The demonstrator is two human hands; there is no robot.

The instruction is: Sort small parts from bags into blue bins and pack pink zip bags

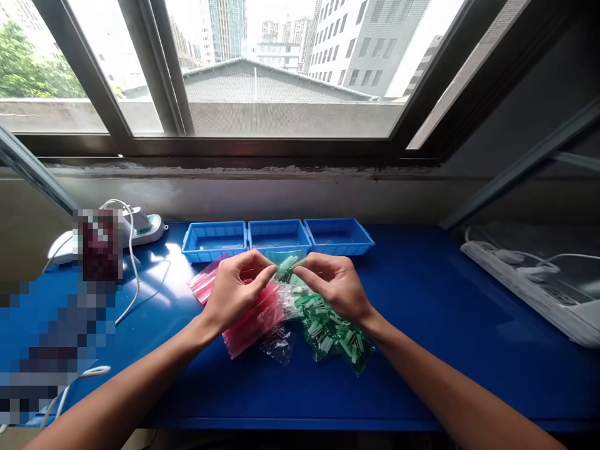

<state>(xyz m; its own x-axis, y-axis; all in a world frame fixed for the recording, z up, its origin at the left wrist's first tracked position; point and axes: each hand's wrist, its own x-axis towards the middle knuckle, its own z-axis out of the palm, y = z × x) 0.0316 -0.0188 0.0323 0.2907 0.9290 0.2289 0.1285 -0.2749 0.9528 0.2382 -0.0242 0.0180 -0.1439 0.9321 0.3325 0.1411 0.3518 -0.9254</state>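
Between my two hands is a small green plastic bag (287, 265) with pale stick-like pieces inside. My left hand (241, 284) pinches its left edge between thumb and fingers. On the other edge, my right hand (335, 284) grips it the same way. Below my left hand lie pink plastic bags (255, 322), flat on the table. Several filled green bags (330, 328) are heaped under my right hand. Clear crinkled plastic (279, 344) lies between the pink and green bags.
Three joined blue trays (279, 235) stand along the back of the blue table (422, 325). A white power strip (147, 230) with cables sits at the back left, beside a pixelated patch. Another power strip (529, 290) runs along the right side. A window (290, 119) is behind.
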